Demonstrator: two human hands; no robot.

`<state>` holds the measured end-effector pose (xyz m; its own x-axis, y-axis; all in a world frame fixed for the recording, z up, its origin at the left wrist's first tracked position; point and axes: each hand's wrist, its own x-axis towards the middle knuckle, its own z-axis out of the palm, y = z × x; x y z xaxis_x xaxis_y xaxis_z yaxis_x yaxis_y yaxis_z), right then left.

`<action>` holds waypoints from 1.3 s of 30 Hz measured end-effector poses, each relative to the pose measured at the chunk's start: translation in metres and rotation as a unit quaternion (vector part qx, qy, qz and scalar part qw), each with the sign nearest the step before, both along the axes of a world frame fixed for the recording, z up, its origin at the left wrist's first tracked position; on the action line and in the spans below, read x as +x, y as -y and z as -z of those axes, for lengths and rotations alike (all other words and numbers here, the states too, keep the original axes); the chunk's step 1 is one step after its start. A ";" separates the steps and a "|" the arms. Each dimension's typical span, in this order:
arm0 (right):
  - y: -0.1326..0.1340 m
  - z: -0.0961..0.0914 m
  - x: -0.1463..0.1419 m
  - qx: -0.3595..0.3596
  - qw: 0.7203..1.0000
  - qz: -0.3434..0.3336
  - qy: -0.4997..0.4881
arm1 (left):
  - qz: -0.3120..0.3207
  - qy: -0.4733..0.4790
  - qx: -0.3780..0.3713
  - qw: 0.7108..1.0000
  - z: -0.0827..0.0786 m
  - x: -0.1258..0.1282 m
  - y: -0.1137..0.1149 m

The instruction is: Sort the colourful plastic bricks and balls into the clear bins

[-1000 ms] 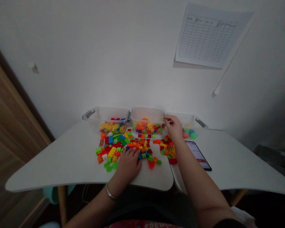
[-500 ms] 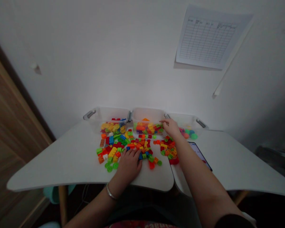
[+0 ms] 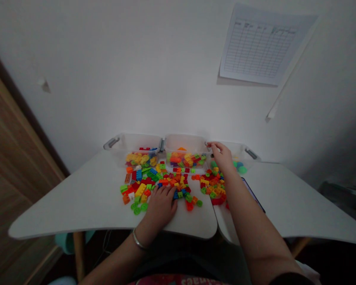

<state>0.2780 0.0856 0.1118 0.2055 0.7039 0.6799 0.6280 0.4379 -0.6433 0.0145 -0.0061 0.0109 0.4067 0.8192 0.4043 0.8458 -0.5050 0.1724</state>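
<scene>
My left hand [image 3: 161, 204] lies palm down on the near edge of a pile of colourful toy building bricks [image 3: 141, 190], its fingers spread and holding nothing I can see. My right hand [image 3: 224, 156] is raised over the front of the right clear plastic bin [image 3: 239, 149], close to the right end of the middle bin [image 3: 185, 142]. Its fingers point left and come together at the tips; whatever they hold is too small to make out. More bricks [image 3: 212, 184] lie below my right forearm.
The left bin [image 3: 139, 142] holds mostly yellow bricks. A tablet or phone [image 3: 253, 196] lies partly behind my right forearm. Two white tabletops [image 3: 86, 198] meet at a gap near the front. A printed sheet [image 3: 258, 45] hangs on the wall behind.
My right hand has moved right and slightly up, from the middle bin's right edge to the right bin. My left hand stays in place on the bricks.
</scene>
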 end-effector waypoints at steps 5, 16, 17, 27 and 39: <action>0.023 0.016 -0.013 -0.001 0.995 -0.036 -0.097 | 0.007 0.002 -0.004 1.000 0.000 0.000 0.000; 0.059 0.091 -0.054 -0.096 0.972 -0.098 0.191 | 0.003 -0.009 0.002 1.000 0.000 0.001 0.000; 0.058 0.095 -0.054 -0.098 0.967 -0.108 0.209 | 0.003 -0.011 0.006 1.000 0.000 0.001 -0.001; 0.060 0.103 -0.048 -0.089 0.940 -0.089 0.316 | 0.001 -0.014 0.007 1.000 0.002 0.002 0.000; 0.060 0.105 -0.046 -0.087 0.942 -0.043 0.322 | 0.005 -0.010 0.014 1.000 0.004 0.002 -0.002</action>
